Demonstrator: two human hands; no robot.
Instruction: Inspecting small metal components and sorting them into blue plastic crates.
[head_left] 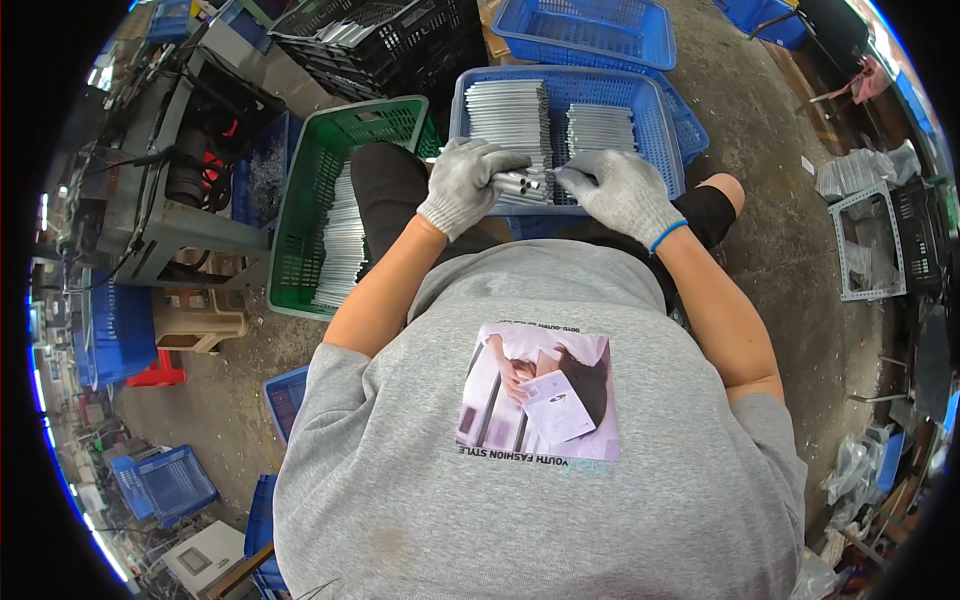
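My left hand (468, 182), in a grey knit glove, is closed round a small bunch of metal tubes (516, 184) whose open ends point right. Facing it, my right hand (622, 194), gloved too with a blue cuff edge, has its thumb and fingers pinched close to those tube ends. What lies between its fingertips is too small to make out. Both hands are over the near rim of a blue plastic basket (560, 74). Inside that basket lie two stacks of silvery tubes, a larger left stack (507, 115) and a smaller right stack (601, 128).
A green crate (288, 235) with more tubes (342, 250) stands left of my leg. Black crates (390, 45) and another blue basket (590, 25) are beyond. A machine bench (165, 190) is at left; a white-framed rack (868, 245) stands at right.
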